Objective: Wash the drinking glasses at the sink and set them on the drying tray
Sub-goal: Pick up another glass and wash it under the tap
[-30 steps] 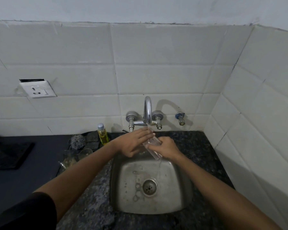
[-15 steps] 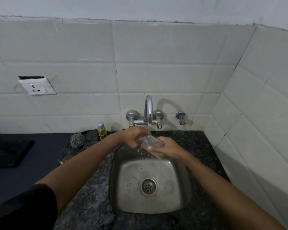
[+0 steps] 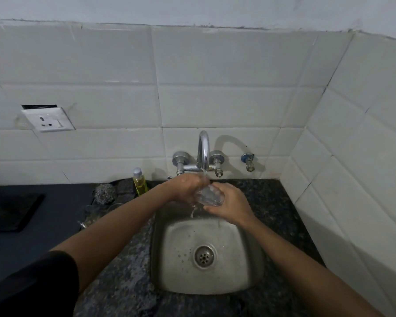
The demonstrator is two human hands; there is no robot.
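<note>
Holding a clear glass (image 3: 208, 195) under the tap (image 3: 203, 150), two bare hands meet above the back edge of the sink (image 3: 242, 234). The glass lies on its side, tilted, between the two hands. The right hand (image 3: 229, 205) wraps around one end of it, with the thumb on top and the fingers curled under. The left hand (image 3: 188, 186) covers the other end, bent over it and pressing on it; its fingertips are hidden, so how tight it grips cannot be told. Water runs from the tap onto the glass and the left hand. A thin stream of water (image 3: 193, 211) drips from the glass down into the sink.

At the bottom of the metal sink sits a round drain (image 3: 204, 256). Small drops lie around it.

A little bottle of yellow soap (image 3: 139, 182) stands left of the tap, by the wall. Just beside it, more to the left, sits a steel scrubber (image 3: 105, 193). Near the left arm, some see-through things (image 3: 94, 216) rest on the dark counter (image 3: 124, 280), too blurry to tell what they are. A flat black tray (image 3: 12, 211) lies far to the left. A white wall plug (image 3: 49, 119) hangs on the tiles above it.
</note>
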